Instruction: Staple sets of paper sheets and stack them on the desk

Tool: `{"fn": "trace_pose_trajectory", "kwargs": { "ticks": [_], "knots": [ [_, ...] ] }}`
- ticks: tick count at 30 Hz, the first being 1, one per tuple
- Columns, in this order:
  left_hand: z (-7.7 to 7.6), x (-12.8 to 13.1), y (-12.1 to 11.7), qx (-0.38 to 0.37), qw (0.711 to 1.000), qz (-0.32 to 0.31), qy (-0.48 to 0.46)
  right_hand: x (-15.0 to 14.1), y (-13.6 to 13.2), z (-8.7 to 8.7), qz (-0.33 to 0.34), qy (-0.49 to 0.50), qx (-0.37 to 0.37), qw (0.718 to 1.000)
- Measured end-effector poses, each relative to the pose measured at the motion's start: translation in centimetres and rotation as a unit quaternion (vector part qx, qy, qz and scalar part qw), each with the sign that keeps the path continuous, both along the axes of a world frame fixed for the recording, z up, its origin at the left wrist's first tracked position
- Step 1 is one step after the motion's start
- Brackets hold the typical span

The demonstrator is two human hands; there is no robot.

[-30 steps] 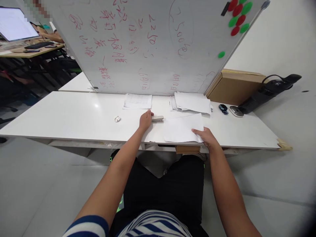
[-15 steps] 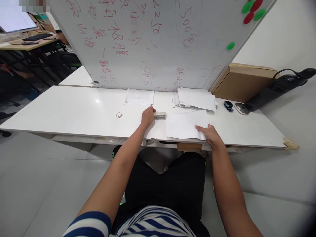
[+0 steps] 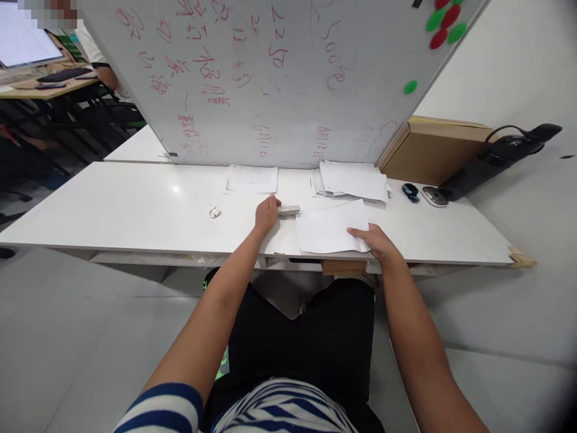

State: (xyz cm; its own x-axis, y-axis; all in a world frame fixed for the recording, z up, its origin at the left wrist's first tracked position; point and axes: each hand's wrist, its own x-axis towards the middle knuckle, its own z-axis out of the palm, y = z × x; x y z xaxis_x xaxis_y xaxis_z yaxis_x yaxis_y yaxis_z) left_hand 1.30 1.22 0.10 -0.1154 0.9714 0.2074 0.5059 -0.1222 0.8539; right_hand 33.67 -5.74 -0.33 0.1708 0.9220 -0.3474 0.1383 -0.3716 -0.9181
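My left hand [image 3: 267, 211] is closed around the back end of a pale stapler [image 3: 289, 210], whose front points right. Between thumb and fingers, my right hand [image 3: 377, 240] pinches the right edge of white paper [image 3: 332, 228], thumb on top. The paper's left edge lies close to the stapler's front; whether it sits within the jaws I cannot tell. Behind my left hand lie some printed sheets [image 3: 252, 179]. A thicker, uneven pile of paper [image 3: 354, 180] lies beyond the held paper, against the whiteboard.
A whiteboard [image 3: 288, 108] with red writing stands along the back of the white table [image 3: 148, 207]. To the right are a cardboard box [image 3: 433, 153], a black bottle [image 3: 496, 159], a computer mouse [image 3: 434, 196] and a dark watch-like object [image 3: 410, 192]. A small white ring-shaped item [image 3: 214, 212] lies left.
The view has shifted slightly. My right hand and the paper have come a little nearer the stapler, and the paper has turned slightly. My left hand keeps its hold.
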Motion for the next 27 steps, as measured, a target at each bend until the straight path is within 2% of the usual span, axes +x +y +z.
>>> {"fn": "trace_pose_trajectory", "kwargs": {
  "ticks": [3, 6, 10, 13, 15, 19, 27],
  "knots": [
    [-0.1, -0.1, 0.6, -0.013, 1.0, 0.006, -0.01, 0.0, 0.1, 0.1, 0.011, 0.008, 0.0, 1.0],
    [0.8, -0.2, 1.9, -0.062, 0.998, 0.013, -0.023, -0.1, 0.0, 0.3, 0.021, 0.009, 0.006, 1.0],
    [3.2, 1.0, 3.7, -0.137, 0.985, -0.041, 0.102, -0.3, -0.1, 0.8, 0.023, 0.007, 0.003, 1.0],
    [4.7, 2.8, 4.6, -0.134, 0.973, -0.085, 0.167, -0.5, -0.1, 1.0, 0.023, 0.014, 0.005, 1.0],
    [5.0, 4.1, 5.0, -0.127, 0.968, -0.106, 0.187, -0.6, -0.2, 1.3, 0.026, 0.016, 0.002, 1.0],
    [4.0, 5.6, 5.6, -0.105, 0.957, -0.143, 0.23, -0.6, -0.4, 1.6, 0.038, 0.009, -0.007, 0.999],
    [1.3, 5.9, 6.1, -0.081, 0.946, -0.162, 0.268, 0.2, 0.6, 0.9, 0.066, 0.006, -0.025, 0.998]
  ]
}}
